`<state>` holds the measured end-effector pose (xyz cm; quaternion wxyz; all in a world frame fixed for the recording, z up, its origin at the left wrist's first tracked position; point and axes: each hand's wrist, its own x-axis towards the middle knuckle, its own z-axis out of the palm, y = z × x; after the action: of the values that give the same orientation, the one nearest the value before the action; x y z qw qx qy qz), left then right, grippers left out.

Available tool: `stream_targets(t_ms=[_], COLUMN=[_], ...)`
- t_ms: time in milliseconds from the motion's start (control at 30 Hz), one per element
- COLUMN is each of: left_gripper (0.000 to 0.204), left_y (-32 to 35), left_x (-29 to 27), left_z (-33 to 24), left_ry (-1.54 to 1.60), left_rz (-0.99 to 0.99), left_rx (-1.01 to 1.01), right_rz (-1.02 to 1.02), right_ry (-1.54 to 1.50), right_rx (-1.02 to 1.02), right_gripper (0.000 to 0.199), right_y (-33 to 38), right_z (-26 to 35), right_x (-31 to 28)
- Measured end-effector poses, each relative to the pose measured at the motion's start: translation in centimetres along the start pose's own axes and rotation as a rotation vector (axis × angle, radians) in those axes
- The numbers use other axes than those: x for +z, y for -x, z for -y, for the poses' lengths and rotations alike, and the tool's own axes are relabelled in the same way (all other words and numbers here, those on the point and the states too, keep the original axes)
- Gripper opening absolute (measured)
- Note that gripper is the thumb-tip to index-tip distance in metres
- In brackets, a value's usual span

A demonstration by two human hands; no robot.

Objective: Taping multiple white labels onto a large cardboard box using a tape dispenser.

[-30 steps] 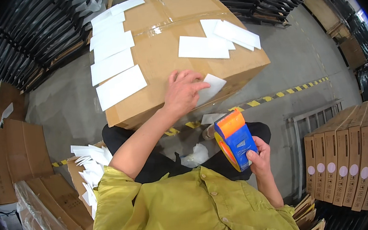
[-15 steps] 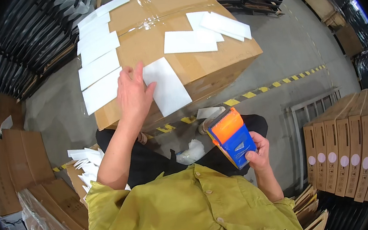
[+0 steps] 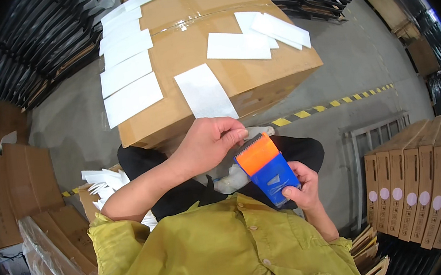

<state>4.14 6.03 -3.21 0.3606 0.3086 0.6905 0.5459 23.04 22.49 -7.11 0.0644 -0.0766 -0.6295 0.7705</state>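
A blue and orange tape dispenser (image 3: 273, 177) with a dark toothed edge is gripped in my right hand (image 3: 306, 187), in front of my body. My left hand (image 3: 208, 144) is pinched at that toothed edge, thumb against forefinger. Whatever the pinch holds, if anything, is too small to make out. Just beyond my left hand, a white rectangular sheet (image 3: 206, 92) lies on a large cardboard box (image 3: 179, 53) and hangs over its near edge. More white sheets (image 3: 133, 98) lie overlapping along the box's left side. Several others (image 3: 237, 45) are loosely stacked at its right.
Below left, a carton holds a heap of white pieces (image 3: 106, 181). Flat brown cartons (image 3: 406, 193) stand in a row at right beside a metal rack (image 3: 378, 130). Black stacked frames (image 3: 34, 55) rise behind. Yellow-black tape (image 3: 304, 113) crosses the floor. A plastic bag (image 3: 231, 180) lies between my legs.
My left hand has left the white sheet on the box and come down to the dispenser's toothed edge, its fingers closing to a pinch. The dispenser has shifted slightly left.
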Motion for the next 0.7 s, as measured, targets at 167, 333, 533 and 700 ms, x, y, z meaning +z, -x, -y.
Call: stream_targets(t_ms=[167, 333, 533, 700], left_gripper=[0.016, 0.015, 0.016, 0.017], left_y=[-0.2, -0.1, -1.9, -3.5], left_x=[-0.9, -2.3, -6.8, -8.1], left_z=[0.5, 0.9, -0.5, 1.1], left_ry=[-0.492, -0.057, -0.338, -0.638], left_rz=[-0.214, -0.050, -0.302, -0.332], left_rx=[0.286, -0.069, 0.044, 0.291], right_rz=[-0.041, -0.030, -0.009, -0.037], right_ry=[0.034, 0.025, 0.041, -0.004], right_rx=[0.075, 0.130, 0.149, 0.197], right_gripper=[0.041, 0.040, 0.039, 0.035], right_y=[-0.7, -0.8, 0.6, -0.3], right_z=[0.4, 0.5, 0.9, 1.2], right_x=[1.6, 2.6, 2.5, 4.0])
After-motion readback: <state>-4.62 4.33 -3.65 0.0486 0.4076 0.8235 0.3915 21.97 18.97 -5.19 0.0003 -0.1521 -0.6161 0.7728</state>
